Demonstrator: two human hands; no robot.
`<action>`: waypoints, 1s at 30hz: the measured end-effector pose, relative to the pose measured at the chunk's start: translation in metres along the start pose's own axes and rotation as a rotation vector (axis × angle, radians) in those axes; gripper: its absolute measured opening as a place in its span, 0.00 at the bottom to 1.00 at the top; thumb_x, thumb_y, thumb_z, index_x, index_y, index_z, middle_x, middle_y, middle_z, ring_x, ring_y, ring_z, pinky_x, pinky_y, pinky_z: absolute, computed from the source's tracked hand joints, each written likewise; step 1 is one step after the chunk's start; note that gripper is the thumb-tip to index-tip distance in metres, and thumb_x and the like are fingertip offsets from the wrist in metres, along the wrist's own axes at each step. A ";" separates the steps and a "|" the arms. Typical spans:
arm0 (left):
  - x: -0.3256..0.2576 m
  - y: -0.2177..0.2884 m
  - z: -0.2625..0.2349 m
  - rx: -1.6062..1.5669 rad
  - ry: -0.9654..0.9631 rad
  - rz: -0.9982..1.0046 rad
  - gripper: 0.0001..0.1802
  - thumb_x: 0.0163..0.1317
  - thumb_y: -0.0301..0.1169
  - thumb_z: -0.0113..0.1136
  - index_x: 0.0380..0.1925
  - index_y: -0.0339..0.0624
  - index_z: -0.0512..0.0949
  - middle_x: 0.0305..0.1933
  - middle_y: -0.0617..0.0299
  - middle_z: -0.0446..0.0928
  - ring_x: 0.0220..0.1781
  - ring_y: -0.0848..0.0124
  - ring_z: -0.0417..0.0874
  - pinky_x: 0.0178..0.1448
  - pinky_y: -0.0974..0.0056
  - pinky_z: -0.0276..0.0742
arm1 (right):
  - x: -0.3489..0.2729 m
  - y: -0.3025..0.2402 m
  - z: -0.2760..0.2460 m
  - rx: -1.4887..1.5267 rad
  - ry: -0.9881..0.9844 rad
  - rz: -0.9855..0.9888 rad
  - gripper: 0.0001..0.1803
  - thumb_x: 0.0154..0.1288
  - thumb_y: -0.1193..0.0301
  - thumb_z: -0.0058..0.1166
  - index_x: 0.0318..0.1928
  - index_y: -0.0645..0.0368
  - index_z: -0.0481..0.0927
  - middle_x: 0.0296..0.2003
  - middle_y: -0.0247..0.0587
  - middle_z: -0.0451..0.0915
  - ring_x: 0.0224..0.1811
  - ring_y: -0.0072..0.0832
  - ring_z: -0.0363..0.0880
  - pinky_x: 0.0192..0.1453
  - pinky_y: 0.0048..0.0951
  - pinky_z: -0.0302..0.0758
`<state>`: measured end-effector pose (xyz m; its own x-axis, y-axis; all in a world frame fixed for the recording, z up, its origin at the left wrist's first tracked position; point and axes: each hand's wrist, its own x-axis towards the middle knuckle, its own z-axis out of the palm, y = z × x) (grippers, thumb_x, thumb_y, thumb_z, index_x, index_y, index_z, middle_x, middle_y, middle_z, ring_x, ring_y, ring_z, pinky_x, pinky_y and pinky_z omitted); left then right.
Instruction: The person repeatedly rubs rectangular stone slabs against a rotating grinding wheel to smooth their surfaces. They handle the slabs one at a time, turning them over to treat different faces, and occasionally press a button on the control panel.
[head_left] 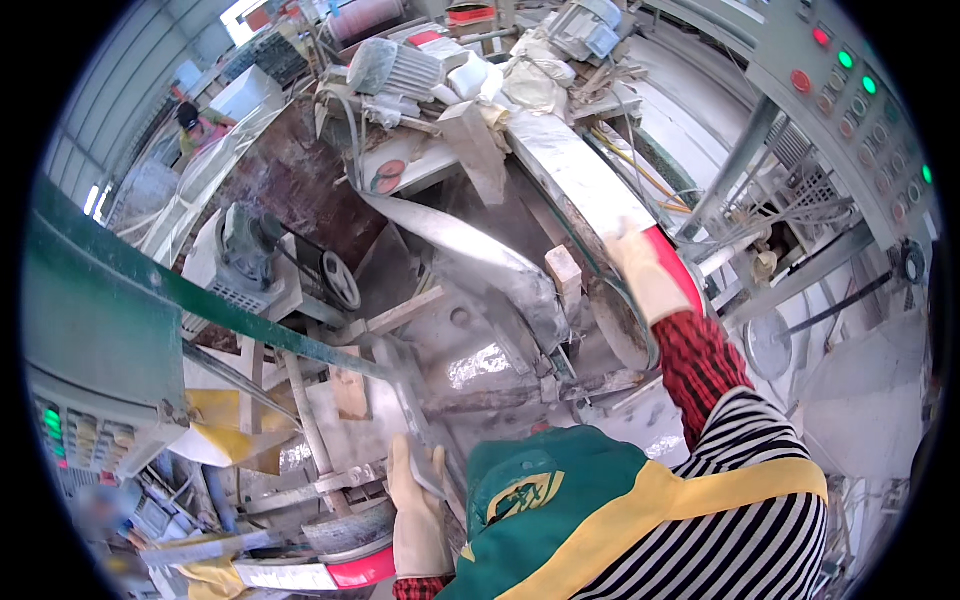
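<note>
Left grip, smooth-gloved, flat grey slab

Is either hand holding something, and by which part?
The left hand appears to hold a flat grey piece by its left edge; the right hand is at the red-and-white beam, grip unclear.

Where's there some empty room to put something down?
The long white cover looks bare along its top, between the pale cloth bundle and the right gloved hand. Whether it slopes, I can't tell. The far end is crowded: grey ribbed motor, blue-grey motor, wood scraps.
</note>
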<state>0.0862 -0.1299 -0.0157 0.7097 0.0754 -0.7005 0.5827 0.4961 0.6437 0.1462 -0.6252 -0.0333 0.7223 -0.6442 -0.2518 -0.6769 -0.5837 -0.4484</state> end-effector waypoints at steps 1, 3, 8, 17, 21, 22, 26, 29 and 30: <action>-0.005 0.003 0.021 0.039 -0.024 0.025 0.30 0.68 0.45 0.66 0.65 0.47 0.71 0.67 0.59 0.70 0.62 0.63 0.75 0.66 0.52 0.78 | -0.023 -0.013 0.017 0.238 0.122 0.030 0.21 0.68 0.53 0.60 0.51 0.56 0.83 0.36 0.39 0.88 0.37 0.30 0.88 0.38 0.36 0.83; 0.001 0.001 0.055 0.137 -0.104 0.087 0.30 0.68 0.44 0.66 0.66 0.47 0.71 0.66 0.61 0.71 0.62 0.64 0.75 0.65 0.52 0.78 | -0.103 -0.051 0.051 0.785 -0.394 -0.165 0.35 0.68 0.41 0.57 0.63 0.54 0.74 0.39 0.37 0.85 0.35 0.27 0.83 0.39 0.34 0.80; 0.031 -0.033 0.119 0.454 -0.428 0.176 0.27 0.71 0.38 0.64 0.68 0.49 0.71 0.67 0.65 0.72 0.67 0.68 0.73 0.64 0.55 0.78 | -0.232 -0.111 0.092 1.150 -0.731 -0.174 0.41 0.70 0.51 0.61 0.76 0.56 0.63 0.60 0.47 0.79 0.58 0.33 0.78 0.54 0.34 0.79; 0.012 0.016 0.078 0.399 -0.352 0.390 0.30 0.74 0.41 0.58 0.72 0.44 0.66 0.74 0.57 0.66 0.74 0.62 0.67 0.76 0.58 0.61 | -0.113 0.014 0.055 1.686 0.134 0.157 0.27 0.69 0.86 0.47 0.68 0.61 0.70 0.56 0.47 0.79 0.55 0.38 0.82 0.63 0.40 0.80; 0.021 0.042 -0.033 0.520 0.062 0.479 0.33 0.72 0.45 0.58 0.71 0.42 0.66 0.74 0.55 0.64 0.72 0.60 0.68 0.77 0.59 0.60 | -0.044 0.065 0.031 1.375 0.400 0.260 0.31 0.60 0.89 0.49 0.66 0.61 0.70 0.46 0.42 0.81 0.45 0.32 0.83 0.44 0.32 0.84; 0.025 0.044 -0.063 0.504 0.117 0.506 0.33 0.72 0.46 0.57 0.71 0.42 0.66 0.73 0.54 0.64 0.72 0.60 0.69 0.77 0.58 0.61 | -0.030 0.073 0.034 1.298 0.436 0.293 0.31 0.59 0.88 0.50 0.65 0.61 0.71 0.44 0.41 0.81 0.43 0.31 0.83 0.43 0.31 0.83; 0.010 0.056 -0.116 0.294 0.286 0.657 0.32 0.70 0.47 0.59 0.67 0.40 0.69 0.65 0.55 0.71 0.64 0.60 0.74 0.70 0.57 0.70 | 0.028 0.103 0.062 1.025 0.609 0.415 0.34 0.57 0.85 0.54 0.67 0.61 0.69 0.48 0.46 0.83 0.48 0.36 0.84 0.47 0.33 0.81; -0.004 0.056 -0.136 0.170 0.498 0.711 0.32 0.70 0.46 0.60 0.66 0.37 0.71 0.61 0.55 0.74 0.60 0.60 0.77 0.66 0.55 0.74 | 0.051 0.094 0.079 0.597 0.663 0.417 0.30 0.62 0.76 0.55 0.67 0.60 0.72 0.56 0.52 0.83 0.58 0.43 0.83 0.54 0.35 0.81; -0.007 0.058 -0.150 0.118 0.614 0.726 0.32 0.70 0.46 0.60 0.65 0.36 0.71 0.61 0.54 0.74 0.59 0.59 0.77 0.66 0.54 0.74 | 0.062 0.091 0.077 0.488 0.621 0.394 0.29 0.64 0.74 0.55 0.67 0.60 0.71 0.56 0.52 0.83 0.58 0.42 0.83 0.55 0.35 0.81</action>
<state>0.0555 0.0277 -0.0193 0.6013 0.7873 -0.1362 0.1429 0.0617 0.9878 0.1402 -0.6800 -0.1558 0.1450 -0.9893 -0.0177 -0.6218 -0.0772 -0.7794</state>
